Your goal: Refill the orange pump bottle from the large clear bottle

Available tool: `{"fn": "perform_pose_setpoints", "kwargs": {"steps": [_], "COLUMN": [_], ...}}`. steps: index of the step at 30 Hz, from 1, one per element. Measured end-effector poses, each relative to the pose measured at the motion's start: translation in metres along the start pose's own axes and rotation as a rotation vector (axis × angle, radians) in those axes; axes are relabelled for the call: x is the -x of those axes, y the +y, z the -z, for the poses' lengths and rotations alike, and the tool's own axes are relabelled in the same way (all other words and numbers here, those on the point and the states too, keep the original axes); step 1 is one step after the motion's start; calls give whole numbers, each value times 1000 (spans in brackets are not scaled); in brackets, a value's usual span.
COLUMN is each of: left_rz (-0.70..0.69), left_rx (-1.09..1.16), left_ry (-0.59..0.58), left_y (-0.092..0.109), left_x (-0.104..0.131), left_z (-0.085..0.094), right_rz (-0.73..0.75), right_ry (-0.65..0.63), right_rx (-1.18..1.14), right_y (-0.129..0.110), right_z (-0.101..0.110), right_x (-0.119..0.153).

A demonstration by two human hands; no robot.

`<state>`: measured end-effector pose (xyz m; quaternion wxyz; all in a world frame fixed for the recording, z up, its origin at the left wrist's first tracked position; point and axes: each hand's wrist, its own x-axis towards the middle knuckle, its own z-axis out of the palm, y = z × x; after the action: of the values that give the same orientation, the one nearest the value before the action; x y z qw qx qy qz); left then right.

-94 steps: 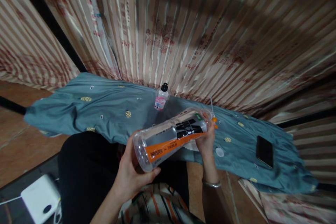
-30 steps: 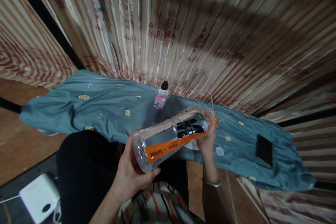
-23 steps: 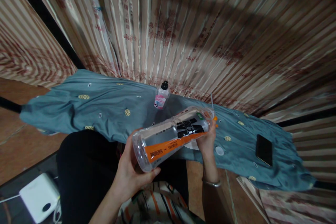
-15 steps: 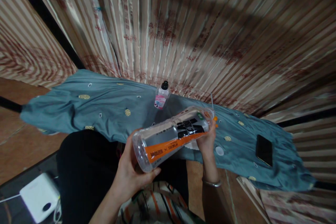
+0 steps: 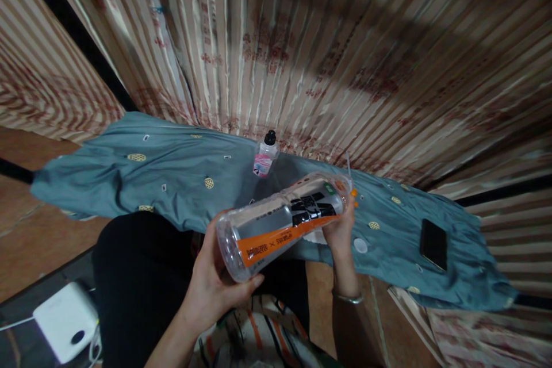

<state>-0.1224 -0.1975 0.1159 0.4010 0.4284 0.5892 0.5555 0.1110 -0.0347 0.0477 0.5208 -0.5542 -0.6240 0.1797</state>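
A large clear plastic bottle (image 5: 284, 221) with an orange and black label lies tilted between my two hands, above the teal cloth. My left hand (image 5: 215, 279) wraps round its wide base, thumb underneath. At the upper right end, my right hand (image 5: 340, 233) grips near the neck; most of its fingers are hidden behind the bottle. Beyond the bottle stands a small clear bottle (image 5: 264, 158) with a black cap and pink label. Just right of my right hand are small orange pieces (image 5: 354, 198), and a round white disc (image 5: 360, 245) lies on the cloth.
The teal cloth (image 5: 172, 172) with pineapple prints covers a narrow surface. A black phone (image 5: 433, 244) lies at its right. Pleated curtains (image 5: 302, 57) hang behind. A white device (image 5: 64, 322) with a cable sits at the lower left. Dark bars run at both sides.
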Motion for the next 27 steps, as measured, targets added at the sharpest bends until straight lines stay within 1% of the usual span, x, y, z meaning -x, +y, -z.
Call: {"fn": "perform_pose_setpoints", "kwargs": {"steps": [3,8,11,17,21,27], "left_rz": [15,20,10,14,25,56], "left_rx": [24,19,19,3,-9,2], "left_ry": [43,27,51,-4,12,16], "left_y": [3,3,2,-3,-5,-4], "left_x": [0,0,0,-1,-1,-1], "left_z": [-3,-3,-2,2,4,2], "right_rz": [-4,-20,-20,-28,-35,-6], "right_ry": [-12,-30,-35,-38,-39,-7], "right_rx": [-18,-12,-20,-16,-43,-5], "right_y": [0,-1,-3,-2,0,-1], "right_z": [0,0,1,1,0,0], "right_x": [0,1,0,0,0,1]}}
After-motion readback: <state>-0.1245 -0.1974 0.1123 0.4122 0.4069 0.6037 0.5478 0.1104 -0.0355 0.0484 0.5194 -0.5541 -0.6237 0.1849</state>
